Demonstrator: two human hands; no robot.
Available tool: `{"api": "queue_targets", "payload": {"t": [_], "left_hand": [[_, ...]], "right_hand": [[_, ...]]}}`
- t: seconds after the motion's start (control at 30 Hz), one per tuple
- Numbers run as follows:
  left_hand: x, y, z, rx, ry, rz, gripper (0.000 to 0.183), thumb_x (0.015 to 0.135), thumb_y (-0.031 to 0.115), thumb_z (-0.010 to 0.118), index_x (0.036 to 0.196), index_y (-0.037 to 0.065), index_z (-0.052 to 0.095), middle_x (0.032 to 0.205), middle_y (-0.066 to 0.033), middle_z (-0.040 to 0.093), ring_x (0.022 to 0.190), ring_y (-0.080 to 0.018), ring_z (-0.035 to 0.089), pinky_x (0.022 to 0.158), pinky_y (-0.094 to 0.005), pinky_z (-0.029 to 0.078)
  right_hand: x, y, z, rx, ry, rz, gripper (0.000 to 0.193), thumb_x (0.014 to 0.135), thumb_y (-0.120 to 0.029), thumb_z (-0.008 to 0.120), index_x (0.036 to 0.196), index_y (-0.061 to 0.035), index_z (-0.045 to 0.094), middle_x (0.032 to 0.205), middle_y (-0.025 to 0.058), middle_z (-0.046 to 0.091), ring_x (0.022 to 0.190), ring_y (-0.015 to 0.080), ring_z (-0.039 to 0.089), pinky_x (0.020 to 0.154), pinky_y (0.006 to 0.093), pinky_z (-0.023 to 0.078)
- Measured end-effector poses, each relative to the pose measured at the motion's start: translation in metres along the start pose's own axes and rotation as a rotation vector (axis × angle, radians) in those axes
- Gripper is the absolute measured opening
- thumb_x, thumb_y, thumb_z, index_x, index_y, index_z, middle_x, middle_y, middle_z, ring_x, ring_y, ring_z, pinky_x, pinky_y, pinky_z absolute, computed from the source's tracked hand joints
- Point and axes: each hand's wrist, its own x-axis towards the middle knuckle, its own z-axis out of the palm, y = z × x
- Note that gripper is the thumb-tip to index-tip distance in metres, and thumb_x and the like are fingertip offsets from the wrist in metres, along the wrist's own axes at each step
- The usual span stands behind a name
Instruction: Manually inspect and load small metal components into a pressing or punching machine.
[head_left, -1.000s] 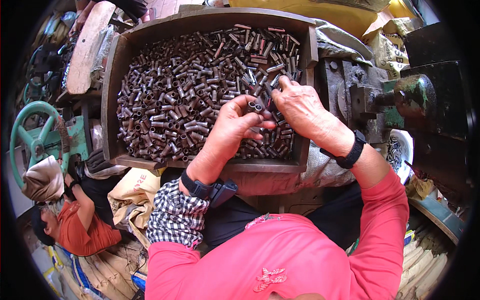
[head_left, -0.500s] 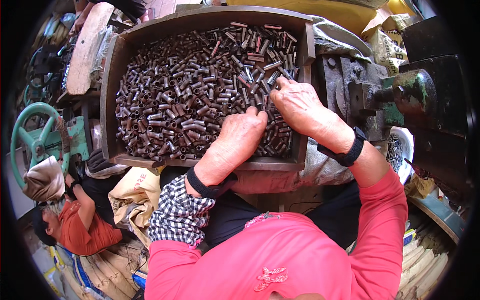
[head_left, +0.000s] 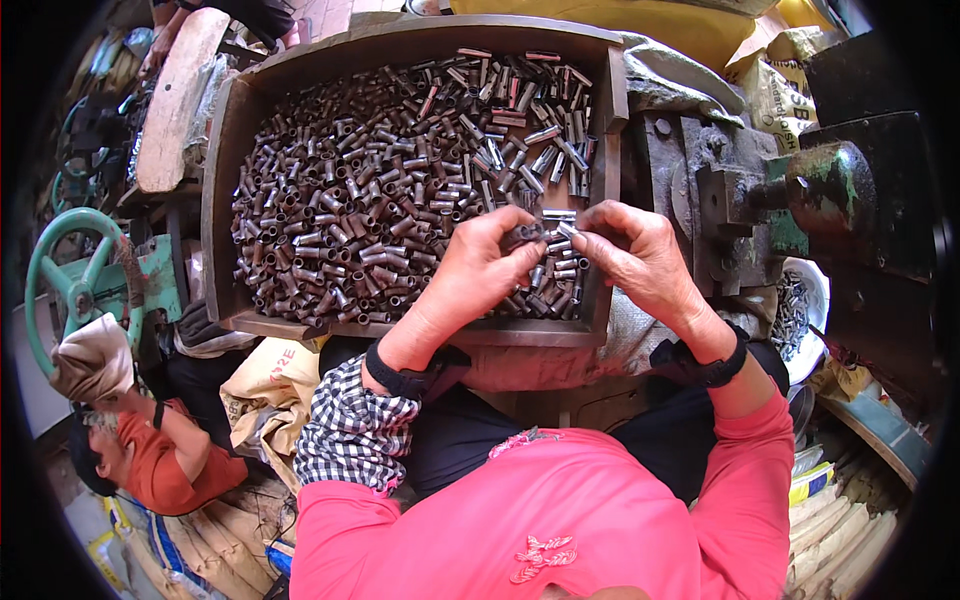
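I find a bright tube (head_left: 568,230) over the tray (head_left: 450,30), pinched by the right hand (head_left: 632,252); just beside it, the left hand (head_left: 480,262) grips dark tubes (head_left: 522,236). The right hand has drawn back from the pile (head_left: 380,200), which, I judge, brings both holdings together.

- pretty bright overall, pink shirt (head_left: 520,500) especially
- metal tubes (head_left: 380,258) throwing little glints
- machine (head_left: 832,195) on the right sinks into shadow
- fisheye bows the wooden tray (head_left: 220,195), corners go black
- far left looks kinda soft
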Motion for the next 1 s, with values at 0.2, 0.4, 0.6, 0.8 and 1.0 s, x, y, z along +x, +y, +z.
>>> {"api": "queue_targets", "payload": {"t": [0.2, 0.4, 0.6, 0.8, 1.0], "left_hand": [[0.002, 0.003, -0.006, -0.506, -0.005, -0.253, 0.019, 0.084, 0.012, 0.065, 0.1, 0.003, 0.061, 0.073, 0.0005, 0.061, 0.053, -0.0034, 0.053, 0.044, -0.0165, 0.04], [0.002, 0.001, -0.006, -0.598, -0.026, -0.25, 0.019, 0.083, 0.01, 0.065, 0.1, 0.003, 0.061, 0.072, 0.0002, 0.061, 0.052, -0.0035, 0.052, 0.043, -0.0167, 0.041], [0.001, 0.005, -0.007, -0.621, -0.05, -0.256, 0.019, 0.082, 0.01, 0.066, 0.1, 0.003, 0.061, 0.072, 0.0, 0.061, 0.054, -0.0044, 0.055, 0.045, -0.0174, 0.046], [0.001, 0.006, -0.008, -0.626, -0.075, -0.246, 0.02, 0.082, 0.01, 0.067, 0.1, 0.003, 0.062, 0.075, -0.0006, 0.062, 0.057, -0.0058, 0.058, 0.05, -0.0191, 0.05], [0.0, 0.004, -0.008, -0.607, -0.086, -0.182, 0.02, 0.081, 0.008, 0.068, 0.1, 0.003, 0.063, 0.081, -0.0016, 0.063, 0.064, -0.0066, 0.06, 0.055, -0.0191, 0.051]], "right_hand": [[0.0, 0.004, -0.003, 0.305, -0.049, 0.103, 0.016, 0.086, -0.013, 0.061, 0.089, 0.0022, 0.064, 0.065, -0.001, 0.056, 0.056, 0.0038, 0.05, 0.049, 0.021, 0.041], [0.0, 0.005, -0.003, 0.376, -0.104, 0.162, 0.018, 0.086, -0.016, 0.061, 0.089, 0.0005, 0.065, 0.066, -0.0029, 0.055, 0.054, 0.0026, 0.05, 0.046, 0.0181, 0.039], [0.001, 0.008, -0.005, 0.457, -0.138, 0.196, 0.02, 0.088, -0.019, 0.061, 0.092, -0.0004, 0.064, 0.068, -0.0028, 0.057, 0.054, 0.0019, 0.051, 0.044, 0.0171, 0.039], [0.001, 0.009, -0.007, 0.577, -0.186, 0.211, 0.02, 0.089, -0.02, 0.06, 0.093, -0.0005, 0.063, 0.07, -0.0019, 0.058, 0.053, 0.0014, 0.051, 0.043, 0.0167, 0.04], [0.002, 0.012, -0.008, 0.672, -0.205, 0.221, 0.017, 0.087, -0.018, 0.062, 0.091, -0.0011, 0.063, 0.07, -0.0016, 0.059, 0.052, 0.0018, 0.051, 0.044, 0.016, 0.039]]}}
